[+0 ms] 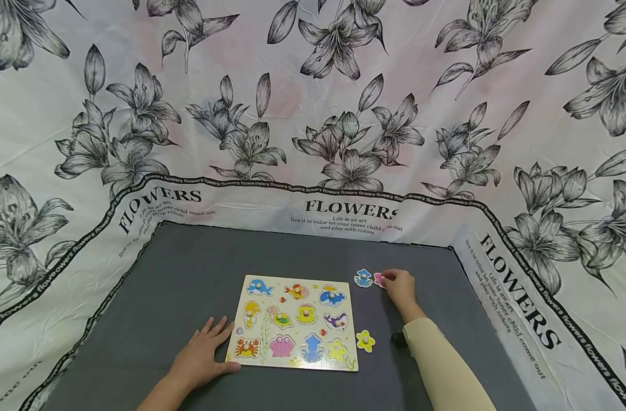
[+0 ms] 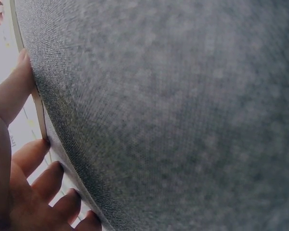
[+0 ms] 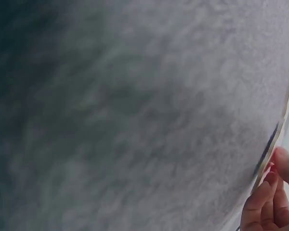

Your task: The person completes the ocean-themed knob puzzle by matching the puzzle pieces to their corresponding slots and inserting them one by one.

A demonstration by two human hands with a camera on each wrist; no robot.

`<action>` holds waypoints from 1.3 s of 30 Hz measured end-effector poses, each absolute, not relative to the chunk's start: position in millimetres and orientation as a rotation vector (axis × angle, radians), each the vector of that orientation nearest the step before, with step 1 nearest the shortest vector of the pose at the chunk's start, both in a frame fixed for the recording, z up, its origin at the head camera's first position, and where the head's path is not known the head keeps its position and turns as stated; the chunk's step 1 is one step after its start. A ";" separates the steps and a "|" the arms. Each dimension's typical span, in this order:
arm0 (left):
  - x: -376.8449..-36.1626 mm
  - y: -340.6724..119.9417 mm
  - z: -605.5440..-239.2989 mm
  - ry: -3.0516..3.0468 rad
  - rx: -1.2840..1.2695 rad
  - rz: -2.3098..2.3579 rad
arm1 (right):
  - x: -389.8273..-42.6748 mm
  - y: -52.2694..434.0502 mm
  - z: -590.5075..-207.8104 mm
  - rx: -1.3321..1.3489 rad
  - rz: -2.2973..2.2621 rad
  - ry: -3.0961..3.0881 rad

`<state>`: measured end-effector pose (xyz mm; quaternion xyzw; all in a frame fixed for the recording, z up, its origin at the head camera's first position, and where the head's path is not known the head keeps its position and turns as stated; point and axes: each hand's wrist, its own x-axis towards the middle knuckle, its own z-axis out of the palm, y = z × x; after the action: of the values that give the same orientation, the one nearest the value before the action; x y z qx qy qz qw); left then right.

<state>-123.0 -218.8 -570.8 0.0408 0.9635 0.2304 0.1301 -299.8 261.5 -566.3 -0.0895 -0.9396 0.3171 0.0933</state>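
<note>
A light wooden peg puzzle board (image 1: 318, 285) with sea-animal pictures lies on the grey cloth. My left hand (image 1: 198, 354) rests at its lower left corner, fingers spread, thumb along the near edge; the left wrist view shows this thumb (image 2: 19, 82) against the board's side. My right hand (image 1: 401, 290) pinches a small pink puzzle piece (image 1: 378, 279) beyond the board's far right corner. Its shape is mostly hidden by the fingers. Just left of it lies a blue squid-like piece (image 1: 363, 278). A yellow star piece (image 1: 365, 341) lies beside the board's right edge.
Grey cloth (image 1: 200, 257) covers the table. White flower-printed fabric (image 1: 271, 217) rises behind and at both sides. A small black object (image 1: 398, 341) sits by the right sleeve (image 1: 441, 365). On the board are a crab (image 1: 247, 347) and several other sea animals.
</note>
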 end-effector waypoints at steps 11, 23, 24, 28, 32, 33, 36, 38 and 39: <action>-123.7 -218.1 -569.7 2.790 0.129 0.688 | -290.1 265.3 -559.7 -0.277 0.957 -2.749; -124.8 -218.8 -576.5 2.795 0.125 0.674 | -278.1 243.8 -547.1 -0.168 0.980 -2.738; -124.8 -218.7 -576.3 2.794 0.124 0.677 | -277.2 242.0 -546.5 -0.160 0.974 -2.738; -125.0 -218.9 -575.6 2.792 0.135 0.682 | -272.5 232.2 -542.0 -0.096 0.965 -2.711; -125.2 -219.1 -575.5 2.783 0.130 0.685 | -266.5 221.2 -535.4 -0.027 0.954 -2.664; -125.1 -219.1 -575.5 2.780 0.126 0.687 | -264.9 218.6 -534.0 -0.012 0.952 -2.655; -125.5 -219.2 -575.9 2.775 0.125 0.687 | -260.7 211.7 -530.5 0.020 0.953 -2.637; -125.2 -219.3 -575.5 2.772 0.122 0.688 | -258.0 207.2 -528.4 0.044 0.965 -2.631; -125.2 -219.3 -575.2 2.772 0.125 0.686 | -256.7 205.0 -527.5 0.056 0.970 -2.630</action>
<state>-125.2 -219.3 -575.2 0.0433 0.9601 0.2377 0.1409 -256.7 205.0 -527.5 0.0196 -0.9246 0.3411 0.1683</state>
